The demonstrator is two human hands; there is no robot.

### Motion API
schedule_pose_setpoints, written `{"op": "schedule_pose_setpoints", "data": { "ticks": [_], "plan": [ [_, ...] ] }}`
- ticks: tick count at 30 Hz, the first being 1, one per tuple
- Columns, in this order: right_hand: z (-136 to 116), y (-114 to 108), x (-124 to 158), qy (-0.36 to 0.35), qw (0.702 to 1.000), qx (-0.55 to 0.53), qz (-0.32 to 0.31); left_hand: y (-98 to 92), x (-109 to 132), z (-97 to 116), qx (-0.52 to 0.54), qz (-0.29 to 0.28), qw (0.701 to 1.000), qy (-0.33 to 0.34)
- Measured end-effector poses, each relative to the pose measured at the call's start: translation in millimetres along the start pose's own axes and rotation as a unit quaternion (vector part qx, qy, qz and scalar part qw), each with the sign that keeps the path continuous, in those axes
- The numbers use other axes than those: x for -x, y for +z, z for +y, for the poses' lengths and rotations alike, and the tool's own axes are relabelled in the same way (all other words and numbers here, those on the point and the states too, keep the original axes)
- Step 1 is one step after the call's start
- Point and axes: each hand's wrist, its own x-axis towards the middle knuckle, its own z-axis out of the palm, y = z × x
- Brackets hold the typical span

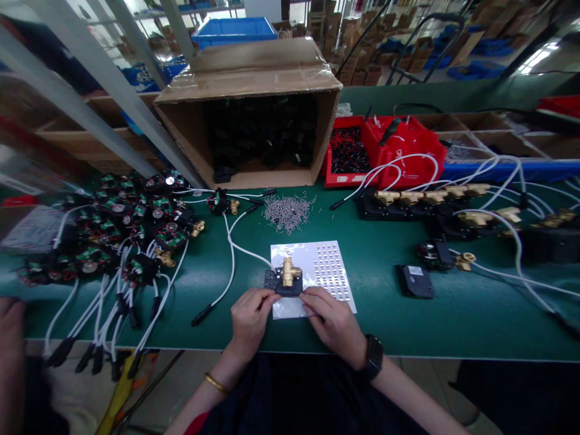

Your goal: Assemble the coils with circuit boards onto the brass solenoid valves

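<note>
So you had one black actuator housing (290, 291) in front of you, with one brass valve body (287, 273) on top, sitting over the single white sheet (286, 309) on the green tabletop (376, 326). Both of your hands were on it: your left grip (249, 314) pinched the near left corner, your right grip (333, 317) pinched the near right one. Your fingertips' undersides were hidden, though.

Counts: one big carton (249, 66), two red bins (347, 179) beside it, one loose black cover (415, 281) on the right, and one opened unit (434, 254) just behind that. I got five brass fittings (435, 196) in the nearest row behind. One watch (374, 356), one bracelet (216, 383).

Couldn't count the screw-like pieces (289, 212) heaped beyond the sheet, or the tiny metallic discs (331, 272) on it. The circuit-board units (115, 208) on your left overlapped too much. The carton's dark contents (263, 133) were a murky blur, and someone else's arm (11, 350) got cut off at the left edge.
</note>
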Motion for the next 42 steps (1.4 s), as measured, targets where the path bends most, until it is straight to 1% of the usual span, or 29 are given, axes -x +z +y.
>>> {"op": "schedule_pose_setpoints", "data": {
  "ticks": [3,5,7,9,13,15,16,17,19,21,22,23,24,26,28,30,31,32,34,36,38,40,42],
  "plan": [
    [-0.4,-1.8,-2.4,-0.006,1.0,-0.016,0.001,1.5,-3.0,1.8,0.025,0.014,0.998,-0.055],
    [-0.9,-3.7,-6.5,0.003,1.0,-0.024,0.008,2.5,-5.3,1.6,0.05,0.008,0.995,-0.09],
    [-1.8,-6.3,-13.9,0.033,0.999,-0.029,0.02,3.8,-7.4,-0.4,0.073,-0.007,0.99,-0.118],
    [-2.9,-9.2,-24.5,0.074,0.997,-0.027,0.018,5.4,-9.5,-3.7,0.086,-0.022,0.987,-0.135],
    [-4.6,-13.7,-48.0,0.107,0.993,-0.024,-0.052,7.8,-12.6,-8.1,0.076,-0.061,0.985,-0.146],
    [-5.4,-14.6,-57.0,0.122,0.99,-0.022,-0.074,7.3,-11.7,-8.2,0.06,-0.067,0.984,-0.154],
    [-5.9,-14.5,-60.4,0.132,0.988,-0.017,-0.077,6.4,-10.1,-8.1,0.053,-0.058,0.984,-0.162],
    [-6.5,-14.0,-63.0,0.141,0.987,-0.01,-0.075,5.2,-7.8,-8.2,0.048,-0.034,0.984,-0.17],
    [-7.9,-12.1,-66.2,0.15,0.986,0.004,-0.07,1.7,-1.8,-9.2,0.036,0.029,0.985,-0.169],
    [-8.9,-10.5,-67.5,0.151,0.987,0.002,-0.052,-2.4,3.7,-10.7,0.029,0.09,0.987,-0.126],
    [-9.0,-10.9,-67.7,0.151,0.988,-0.005,-0.036,-4.3,5.1,-11.0,0.032,0.108,0.99,-0.087],
    [-8.8,-12.9,-67.8,0.151,0.988,-0.014,-0.013,-5.8,5.0,-10.3,0.042,0.112,0.992,-0.04],
    [-8.2,-17.0,-67.8,0.152,0.988,-0.023,0.015,-6.7,3.3,-8.3,0.057,0.104,0.993,0.008],
    [-6.2,-32.6,-67.5,0.151,0.985,-0.036,0.076,-5.6,-5.3,1.3,0.082,0.065,0.99,0.089],
    [-2.7,-57.7,-66.2,0.146,0.979,-0.04,0.135,1.3,-20.7,19.7,0.097,0.021,0.986,0.132],
    [3.2,-88.8,-63.0,0.145,0.972,-0.032,0.184,15.8,-41.4,46.1,0.094,-0.034,0.982,0.159],
    [7.2,-105.0,-60.6,0.149,0.967,-0.021,0.208,26.2,-52.9,61.5,0.087,-0.076,0.978,0.175],
    [12.0,-121.0,-57.4,0.155,0.961,-0.006,0.229,38.7,-64.7,77.8,0.079,-0.125,0.968,0.201],
    [22.9,-150.8,-49.5,0.169,0.949,0.034,0.265,69.6,-86.8,111.3,0.078,-0.196,0.949,0.235],
    [34.6,-176.4,-40.0,0.188,0.935,0.077,0.29,105.5,-103.5,143.6,0.084,-0.225,0.933,0.268],
    [45.8,-197.2,-30.0,0.214,0.92,0.113,0.309,142.5,-112.7,172.4,0.083,-0.243,0.919,0.301],
    [56.0,-213.2,-20.7,0.237,0.906,0.129,0.326,176.0,-115.1,195.2,0.065,-0.262,0.91,0.314],
    [65.2,-224.0,-12.9,0.251,0.895,0.136,0.343,202.2,-113.5,210.0,0.04,-0.278,0.908,0.311]
  ]
}}
